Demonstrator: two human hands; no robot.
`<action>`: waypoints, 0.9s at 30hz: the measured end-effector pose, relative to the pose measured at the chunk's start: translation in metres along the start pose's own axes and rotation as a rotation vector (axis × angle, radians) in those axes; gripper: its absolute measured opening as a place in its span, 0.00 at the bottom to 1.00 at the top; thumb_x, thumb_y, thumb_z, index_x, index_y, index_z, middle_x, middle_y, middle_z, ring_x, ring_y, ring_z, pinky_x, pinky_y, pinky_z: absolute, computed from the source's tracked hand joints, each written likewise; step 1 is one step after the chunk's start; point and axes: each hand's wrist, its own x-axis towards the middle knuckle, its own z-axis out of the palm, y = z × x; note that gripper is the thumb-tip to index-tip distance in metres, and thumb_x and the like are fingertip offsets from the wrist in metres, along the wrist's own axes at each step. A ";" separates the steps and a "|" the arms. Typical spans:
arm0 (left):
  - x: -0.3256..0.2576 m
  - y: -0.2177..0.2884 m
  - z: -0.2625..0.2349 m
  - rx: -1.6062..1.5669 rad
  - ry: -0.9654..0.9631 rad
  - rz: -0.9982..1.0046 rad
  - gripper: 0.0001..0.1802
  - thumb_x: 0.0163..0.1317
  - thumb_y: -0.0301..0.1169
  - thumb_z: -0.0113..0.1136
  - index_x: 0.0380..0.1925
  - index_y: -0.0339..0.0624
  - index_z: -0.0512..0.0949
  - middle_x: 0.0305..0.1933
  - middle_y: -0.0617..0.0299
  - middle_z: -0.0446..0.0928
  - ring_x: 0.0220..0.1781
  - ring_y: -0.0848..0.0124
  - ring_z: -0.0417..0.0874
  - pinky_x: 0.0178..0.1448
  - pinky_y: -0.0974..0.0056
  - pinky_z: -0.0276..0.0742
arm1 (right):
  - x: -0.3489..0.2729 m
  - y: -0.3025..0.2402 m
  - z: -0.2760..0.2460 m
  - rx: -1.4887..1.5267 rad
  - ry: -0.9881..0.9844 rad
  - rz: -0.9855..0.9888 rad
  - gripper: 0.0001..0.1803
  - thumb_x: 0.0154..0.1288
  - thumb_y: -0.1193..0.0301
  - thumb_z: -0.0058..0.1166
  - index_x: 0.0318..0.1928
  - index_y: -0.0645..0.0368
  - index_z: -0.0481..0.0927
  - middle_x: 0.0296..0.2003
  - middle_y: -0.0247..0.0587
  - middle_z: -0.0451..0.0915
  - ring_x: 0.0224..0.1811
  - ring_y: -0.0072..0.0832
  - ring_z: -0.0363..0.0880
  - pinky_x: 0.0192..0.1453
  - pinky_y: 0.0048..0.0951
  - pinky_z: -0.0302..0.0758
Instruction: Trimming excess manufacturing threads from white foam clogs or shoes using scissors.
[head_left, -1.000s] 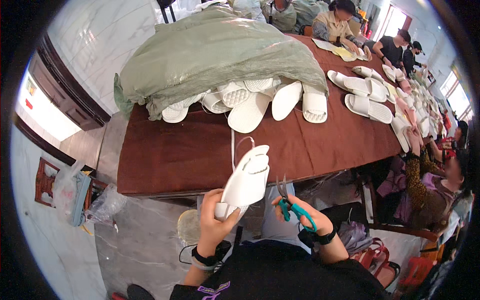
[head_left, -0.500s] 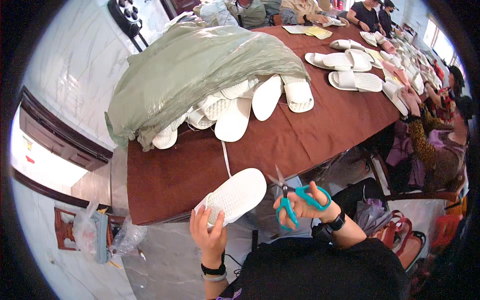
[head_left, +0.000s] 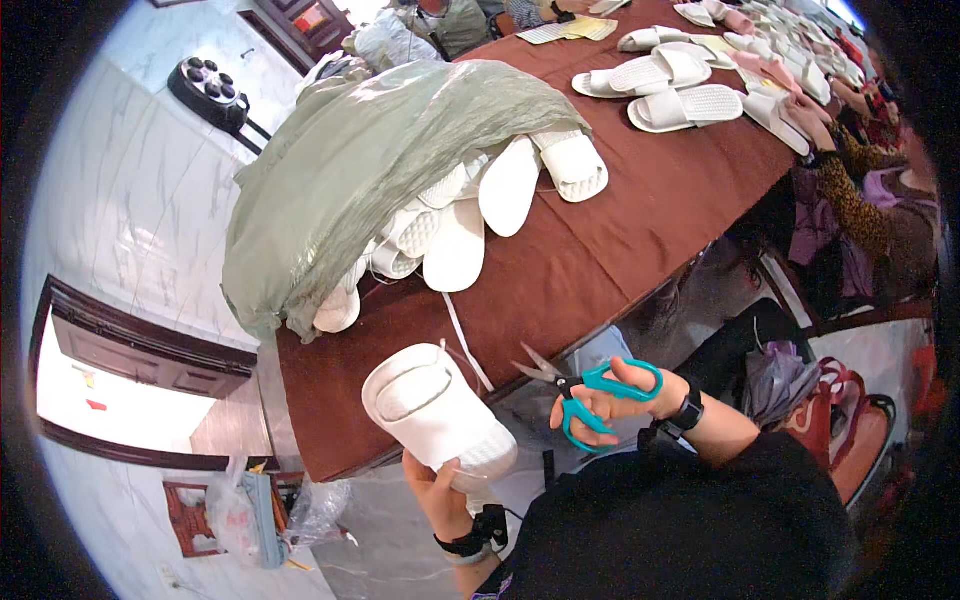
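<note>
My left hand (head_left: 440, 495) grips a white slipper (head_left: 445, 415) at one end, above the near edge of the brown-covered table (head_left: 560, 270). The slipper is tilted, its wide strap showing and a thin strand at its upper end. To its right, my right hand (head_left: 635, 395) has its fingers in the teal handles of a pair of scissors (head_left: 580, 410). The blades are parted, point toward the slipper and stay apart from it. A narrow white strip (head_left: 466, 340) lies on the cloth between the slipper and the pile behind.
A large green sack (head_left: 380, 160) lies on the table, with several white slippers (head_left: 455, 250) spilling from its mouth. More slippers (head_left: 685, 108) lie at the far right, where another person's hand (head_left: 808, 120) holds one. Bags (head_left: 780, 375) rest at the lower right.
My left hand has turned the slipper over, from its textured face to its strap side. The scissors remain parted in my right hand. The view has shifted somewhat.
</note>
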 end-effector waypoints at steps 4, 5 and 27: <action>-0.007 0.005 0.001 -0.087 0.010 -0.014 0.37 0.43 0.20 0.63 0.58 0.35 0.64 0.55 0.53 0.72 0.56 0.58 0.74 0.60 0.56 0.71 | 0.011 -0.004 0.008 0.038 -0.081 0.084 0.57 0.57 0.26 0.24 0.59 0.74 0.61 0.28 0.43 0.74 0.22 0.24 0.70 0.29 0.22 0.64; -0.008 0.005 0.000 -0.106 -0.021 -0.008 0.37 0.43 0.21 0.64 0.58 0.35 0.64 0.54 0.53 0.72 0.56 0.58 0.75 0.60 0.55 0.71 | 0.014 0.000 0.005 0.041 -0.080 0.076 0.57 0.57 0.26 0.24 0.59 0.74 0.61 0.28 0.43 0.74 0.22 0.24 0.70 0.29 0.22 0.64; -0.001 0.003 0.026 -0.121 0.095 -0.114 0.28 0.52 0.16 0.56 0.56 0.31 0.65 0.54 0.53 0.72 0.54 0.64 0.75 0.61 0.61 0.68 | 0.034 -0.012 0.020 -0.482 0.602 -0.242 0.25 0.57 0.68 0.65 0.50 0.59 0.67 0.41 0.45 0.82 0.29 0.16 0.73 0.31 0.18 0.69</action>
